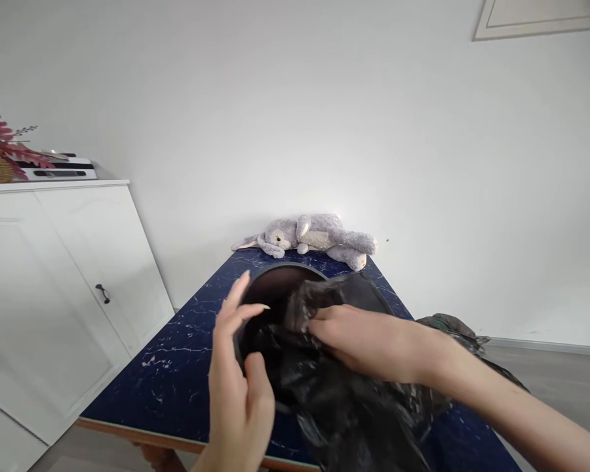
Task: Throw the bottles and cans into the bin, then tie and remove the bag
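1. The right hand (368,344) pinches the black bag (334,400), bunched over the round bin (275,275) on the bench (177,367).
2. The left hand (240,387) hovers spread-fingered beside the bin's edge, gripping nothing.
3. Risk: the thin film could tear on a fingernail, or the unbraced bin could skid toward the plush toy (314,237).

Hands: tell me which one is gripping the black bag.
The right hand: its fingers pinch the black bag over the bin, while the left hand is open, fingers spread.
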A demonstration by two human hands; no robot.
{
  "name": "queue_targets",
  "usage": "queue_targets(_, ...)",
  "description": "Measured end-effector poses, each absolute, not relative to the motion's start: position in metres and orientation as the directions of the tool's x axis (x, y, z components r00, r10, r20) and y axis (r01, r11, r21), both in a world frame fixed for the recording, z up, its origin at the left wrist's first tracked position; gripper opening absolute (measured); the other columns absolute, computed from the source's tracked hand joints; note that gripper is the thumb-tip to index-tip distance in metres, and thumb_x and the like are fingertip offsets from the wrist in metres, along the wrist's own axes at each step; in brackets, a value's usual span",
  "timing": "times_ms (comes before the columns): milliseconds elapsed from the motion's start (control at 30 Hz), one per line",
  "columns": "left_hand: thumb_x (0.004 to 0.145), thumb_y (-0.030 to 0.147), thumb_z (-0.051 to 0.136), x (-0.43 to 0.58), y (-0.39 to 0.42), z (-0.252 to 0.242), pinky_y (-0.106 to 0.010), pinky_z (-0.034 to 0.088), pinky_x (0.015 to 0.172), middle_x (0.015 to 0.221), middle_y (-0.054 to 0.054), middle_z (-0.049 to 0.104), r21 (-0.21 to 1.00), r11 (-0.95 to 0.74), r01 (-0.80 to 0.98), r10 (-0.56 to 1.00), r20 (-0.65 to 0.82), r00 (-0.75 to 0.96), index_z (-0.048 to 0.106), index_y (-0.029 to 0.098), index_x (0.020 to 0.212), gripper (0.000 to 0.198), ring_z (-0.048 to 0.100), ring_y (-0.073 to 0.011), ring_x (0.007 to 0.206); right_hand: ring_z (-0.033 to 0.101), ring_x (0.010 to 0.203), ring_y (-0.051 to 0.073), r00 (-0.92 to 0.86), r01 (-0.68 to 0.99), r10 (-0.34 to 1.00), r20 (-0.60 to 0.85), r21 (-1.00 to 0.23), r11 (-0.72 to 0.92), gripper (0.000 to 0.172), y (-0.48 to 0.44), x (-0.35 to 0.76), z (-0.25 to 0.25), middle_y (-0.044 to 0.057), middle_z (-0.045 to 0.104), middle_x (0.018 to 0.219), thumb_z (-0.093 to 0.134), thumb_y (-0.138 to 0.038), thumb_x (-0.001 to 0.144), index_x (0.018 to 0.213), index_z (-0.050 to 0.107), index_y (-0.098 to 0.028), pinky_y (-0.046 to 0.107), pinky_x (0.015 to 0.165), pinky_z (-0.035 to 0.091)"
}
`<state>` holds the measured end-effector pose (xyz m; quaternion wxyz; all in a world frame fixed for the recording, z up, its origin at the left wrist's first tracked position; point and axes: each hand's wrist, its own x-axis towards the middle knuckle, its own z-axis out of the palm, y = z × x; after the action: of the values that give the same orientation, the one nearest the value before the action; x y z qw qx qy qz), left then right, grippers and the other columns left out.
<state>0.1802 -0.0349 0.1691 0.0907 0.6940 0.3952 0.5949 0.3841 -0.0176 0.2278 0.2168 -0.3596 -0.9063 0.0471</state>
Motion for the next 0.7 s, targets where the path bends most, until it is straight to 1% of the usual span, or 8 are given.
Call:
queue_targets(67,0.105,0.019,0.039,0.166,-0.019,0.174,-0.058,0.035,0.127,0.172,-0.004,0.036,0.635,-0.612,0.471,0.702,0.711,-0.047,0.054,0.030,0.135,0.035,0.030,-0.0313,0.160,0.075,0.106,0.020,-0.695,0.615,0.650,0.307,-0.215,0.759,0.036,-0.024,0.396,0.241,0.004,0.078,0.116,0.054,-0.005,0.101,0.125,0.073,-0.022,0.030,0.089,0.060)
queue_targets(133,0.105,0.024,0.039,0.151,0.001,0.179,-0.058,0.038,0.125,0.172,-0.004,0.036,0.695,-0.526,0.491,0.771,0.633,-0.070,0.054,0.030,0.138,0.037,0.033,-0.0326,0.159,0.073,0.117,0.023,-0.661,0.629,0.670,0.339,-0.236,0.741,0.037,-0.029,0.407,0.248,0.005,0.075,0.130,0.049,-0.018,0.108,0.141,0.065,-0.024,0.036,0.098,0.059)
queue_targets(300,0.107,0.037,0.039,0.123,0.045,0.186,-0.053,0.052,0.114,0.166,-0.006,0.046,0.814,-0.283,0.507,0.916,0.386,-0.110,0.053,0.031,0.146,0.043,0.048,-0.0348,0.149,0.062,0.137,0.027,-0.552,0.635,0.715,0.428,-0.341,0.694,0.048,-0.030,0.423,0.235,0.005,0.063,0.152,0.049,-0.045,0.111,0.156,0.052,-0.029,0.043,0.112,0.055)
queue_targets(400,0.108,0.049,0.040,0.118,0.046,0.184,-0.052,0.055,0.110,0.162,-0.007,0.051,0.805,-0.263,0.531,0.938,0.343,-0.055,0.052,0.034,0.151,0.047,0.053,-0.0354,0.146,0.060,0.139,0.029,-0.519,0.645,0.706,0.482,-0.321,0.693,0.056,-0.027,0.425,0.218,0.007,0.061,0.154,0.056,-0.051,0.107,0.159,0.047,-0.031,0.045,0.108,0.058)
queue_targets(500,0.106,0.054,0.047,0.123,0.030,0.186,-0.054,0.053,0.112,0.161,-0.010,0.052,0.693,-0.365,0.622,0.883,0.469,-0.003,0.052,0.032,0.150,0.049,0.050,-0.0367,0.147,0.062,0.135,0.031,-0.479,0.668,0.667,0.570,-0.256,0.698,0.061,-0.025,0.424,0.207,0.011,0.066,0.146,0.063,-0.052,0.103,0.157,0.048,-0.028,0.046,0.102,0.060)
queue_targets(600,0.107,0.039,0.050,0.131,0.022,0.198,-0.055,0.041,0.124,0.158,-0.011,0.052,0.438,-0.588,0.680,0.664,0.742,0.096,0.052,0.028,0.144,0.039,0.045,-0.0326,0.151,0.066,0.122,0.028,-0.472,0.649,0.565,0.676,-0.167,0.742,0.040,-0.024,0.418,0.203,0.010,0.073,0.128,0.061,-0.036,0.107,0.144,0.057,-0.024,0.048,0.104,0.056)
queue_targets(633,0.107,0.033,0.049,0.133,0.023,0.203,-0.054,0.038,0.126,0.158,-0.010,0.051,0.351,-0.654,0.670,0.594,0.787,0.168,0.051,0.027,0.145,0.038,0.043,-0.0304,0.152,0.067,0.117,0.026,-0.487,0.632,0.531,0.693,-0.139,0.762,0.033,-0.024,0.415,0.203,0.009,0.074,0.122,0.059,-0.029,0.108,0.140,0.060,-0.024,0.047,0.103,0.055)
queue_targets(700,0.105,0.021,0.045,0.137,0.033,0.215,-0.050,0.038,0.127,0.160,-0.009,0.050,0.230,-0.746,0.625,0.539,0.759,0.365,0.044,0.027,0.151,0.047,0.042,-0.0269,0.153,0.067,0.109,0.023,-0.532,0.598,0.473,0.702,-0.084,0.797,0.028,-0.026,0.409,0.204,0.007,0.074,0.117,0.057,-0.020,0.108,0.135,0.063,-0.022,0.045,0.102,0.053)
